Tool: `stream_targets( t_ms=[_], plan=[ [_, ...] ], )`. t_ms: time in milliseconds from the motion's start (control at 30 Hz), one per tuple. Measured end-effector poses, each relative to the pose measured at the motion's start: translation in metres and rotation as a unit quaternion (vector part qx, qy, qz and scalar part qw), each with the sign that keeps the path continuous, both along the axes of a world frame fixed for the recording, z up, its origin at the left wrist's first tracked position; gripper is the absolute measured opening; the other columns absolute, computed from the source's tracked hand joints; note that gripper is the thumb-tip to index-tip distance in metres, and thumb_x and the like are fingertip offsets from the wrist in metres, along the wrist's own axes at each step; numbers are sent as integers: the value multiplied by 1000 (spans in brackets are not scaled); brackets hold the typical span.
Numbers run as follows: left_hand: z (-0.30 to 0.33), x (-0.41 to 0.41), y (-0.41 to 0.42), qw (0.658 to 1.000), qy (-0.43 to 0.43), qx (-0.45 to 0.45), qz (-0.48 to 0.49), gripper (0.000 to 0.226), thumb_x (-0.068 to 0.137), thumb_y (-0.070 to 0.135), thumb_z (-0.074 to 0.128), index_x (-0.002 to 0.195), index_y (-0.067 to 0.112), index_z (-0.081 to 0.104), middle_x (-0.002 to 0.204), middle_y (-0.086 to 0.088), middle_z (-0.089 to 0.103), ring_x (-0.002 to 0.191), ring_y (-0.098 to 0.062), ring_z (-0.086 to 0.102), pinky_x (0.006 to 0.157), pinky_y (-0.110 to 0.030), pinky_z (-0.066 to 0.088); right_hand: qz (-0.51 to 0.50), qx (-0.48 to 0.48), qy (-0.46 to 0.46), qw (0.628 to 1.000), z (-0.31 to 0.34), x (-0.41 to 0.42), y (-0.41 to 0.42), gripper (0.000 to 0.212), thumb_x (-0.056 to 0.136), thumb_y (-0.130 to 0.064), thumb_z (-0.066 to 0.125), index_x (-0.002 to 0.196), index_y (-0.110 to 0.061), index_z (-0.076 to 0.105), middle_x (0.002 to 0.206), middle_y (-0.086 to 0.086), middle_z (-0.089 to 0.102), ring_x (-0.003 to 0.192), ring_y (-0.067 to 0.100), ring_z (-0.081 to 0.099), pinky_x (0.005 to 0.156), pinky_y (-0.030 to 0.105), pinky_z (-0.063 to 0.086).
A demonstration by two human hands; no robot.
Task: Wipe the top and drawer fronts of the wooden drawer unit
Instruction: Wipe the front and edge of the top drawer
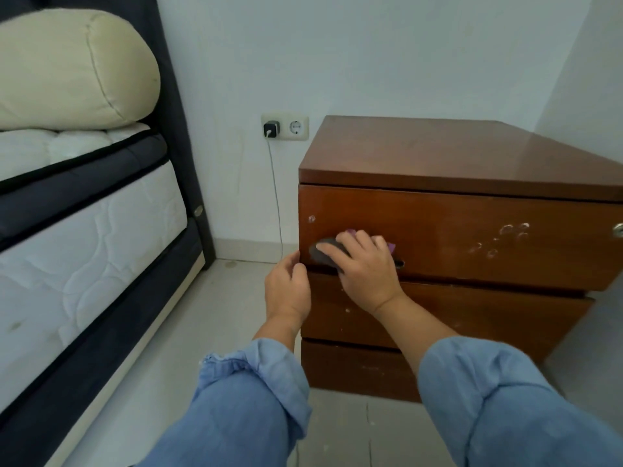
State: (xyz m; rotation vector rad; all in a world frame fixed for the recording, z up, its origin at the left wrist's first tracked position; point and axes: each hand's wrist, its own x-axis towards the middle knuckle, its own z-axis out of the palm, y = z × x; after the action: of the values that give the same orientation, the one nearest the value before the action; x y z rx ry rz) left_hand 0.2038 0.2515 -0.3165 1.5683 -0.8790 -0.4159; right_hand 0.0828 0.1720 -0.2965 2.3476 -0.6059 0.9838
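The wooden drawer unit (472, 210) stands against the wall, with a glossy brown top and three drawer fronts. My right hand (365, 267) presses a grey and purple cloth (325, 252) against the left part of the top drawer front, fingers curled over the cloth. My left hand (286, 288) rests at the unit's front left corner, fingers loosely curled and touching the edge beside the top drawer. White smudges (505, 239) mark the right part of the top drawer front. A round metal lock (618, 229) shows at its far right.
A bed with a white mattress (84, 237) and cream bolster (74, 69) fills the left. A wall socket (285, 127) with a black charger and a hanging cable (276, 197) sits between bed and unit. Pale tiled floor (229, 315) lies below.
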Motion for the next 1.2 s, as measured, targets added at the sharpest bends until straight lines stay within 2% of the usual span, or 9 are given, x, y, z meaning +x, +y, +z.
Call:
stream_targets(
  t_ms=[100,233,400,600,700,833,933,1033,1200],
  plan=[
    [-1,-1,-2,1000,11,-7,19,44,89,29,32,119,18,63,110,4,65,108,-13,58,94,-28,44,28,-47,-73,996,56,9,-9,37,82,-22,61,119,-21,57,99,7,61,86,24,55,71,33,39],
    [-10,0,-5,999,7,-1,32,41,95,24,34,126,19,60,119,3,64,111,-11,55,99,-31,44,1,-55,-83,995,81,25,-14,34,80,-22,63,114,-20,64,93,6,62,81,24,58,67,34,41],
    [-9,4,-7,999,10,-11,34,32,91,27,35,106,34,62,93,23,62,88,10,58,75,-5,39,-17,-65,-50,996,43,36,-12,35,82,-20,60,117,-23,60,97,4,60,82,24,55,68,34,36],
    [-3,5,5,998,-21,45,34,36,97,21,37,125,16,58,118,-2,64,109,-14,57,93,-27,43,-29,39,40,998,-13,26,4,47,74,-13,70,116,-27,58,103,2,58,88,23,55,70,36,43],
    [3,0,14,996,-62,63,22,35,97,22,41,128,18,57,123,-1,63,114,-16,56,98,-30,44,-62,122,79,987,-32,2,15,48,72,-12,75,113,-30,61,105,0,58,92,23,58,73,36,45],
    [12,-28,11,985,-153,73,-28,36,92,19,48,126,22,58,122,4,62,112,-14,57,96,-26,43,-83,77,58,992,-11,-50,14,46,71,-10,74,112,-27,61,104,3,60,91,25,58,69,37,45],
    [17,-69,-1,963,-244,67,-90,41,89,18,48,130,25,55,128,7,57,114,-14,55,92,-23,42,-123,34,-18,992,25,-105,-1,47,72,-7,70,115,-22,59,105,10,60,89,31,57,70,40,45],
    [17,-111,-15,919,-329,107,-189,53,90,20,49,143,24,40,147,4,41,129,-18,45,102,-30,39,-165,16,-82,983,63,-146,-16,44,74,-7,64,117,-18,58,108,16,59,92,37,56,73,42,43],
    [6,-142,-38,831,-457,208,-240,71,92,27,48,153,18,12,159,1,18,146,-15,15,118,-35,10,-133,29,-123,983,79,-151,-35,36,79,-3,58,113,-13,63,112,17,60,97,38,55,74,44,44]
  ],
)
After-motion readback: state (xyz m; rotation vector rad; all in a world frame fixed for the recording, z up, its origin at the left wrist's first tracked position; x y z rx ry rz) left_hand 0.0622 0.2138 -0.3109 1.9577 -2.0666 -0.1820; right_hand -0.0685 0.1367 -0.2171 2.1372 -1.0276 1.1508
